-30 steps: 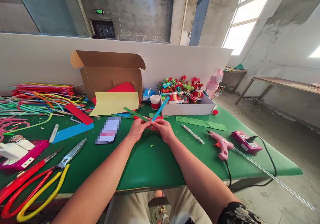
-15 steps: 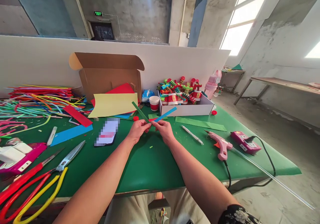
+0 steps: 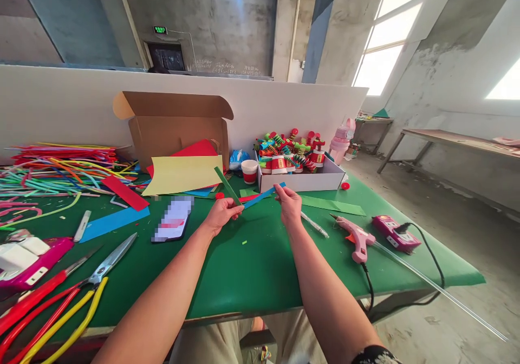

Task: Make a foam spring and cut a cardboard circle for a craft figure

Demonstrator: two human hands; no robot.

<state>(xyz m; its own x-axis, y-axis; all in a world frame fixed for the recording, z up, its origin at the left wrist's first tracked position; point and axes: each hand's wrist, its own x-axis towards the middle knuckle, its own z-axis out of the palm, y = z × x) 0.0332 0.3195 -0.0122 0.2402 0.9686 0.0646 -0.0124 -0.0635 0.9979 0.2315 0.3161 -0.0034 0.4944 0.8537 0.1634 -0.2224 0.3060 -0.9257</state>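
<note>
Over the middle of the green table point(image 3: 227, 277), my left hand point(image 3: 220, 216) is closed in a pinch on the near end of a green paper strip point(image 3: 227, 184). The strip slants up and away to the left. A blue paper strip point(image 3: 259, 197) meets it at a corner by those fingertips. My right hand point(image 3: 290, 204) pinches the blue strip's other end, so the strip stretches between both hands. Behind the strips lies a red paper piece point(image 3: 246, 197), partly hidden. Whether the two strips are glued at the corner I cannot tell.
Right of my hands lie a white pen point(image 3: 316, 226), a pink glue gun point(image 3: 356, 238) and a power strip point(image 3: 396, 233). A box of paper-cup figures point(image 3: 303, 182) stands behind. Leftward are a phone point(image 3: 174, 220), scissors point(image 3: 108, 264) and pipe cleaners point(image 3: 65, 161).
My right hand has moved away to the right, from the corner of the strips to the blue strip's far end. My left hand keeps its pinch at the corner.
</note>
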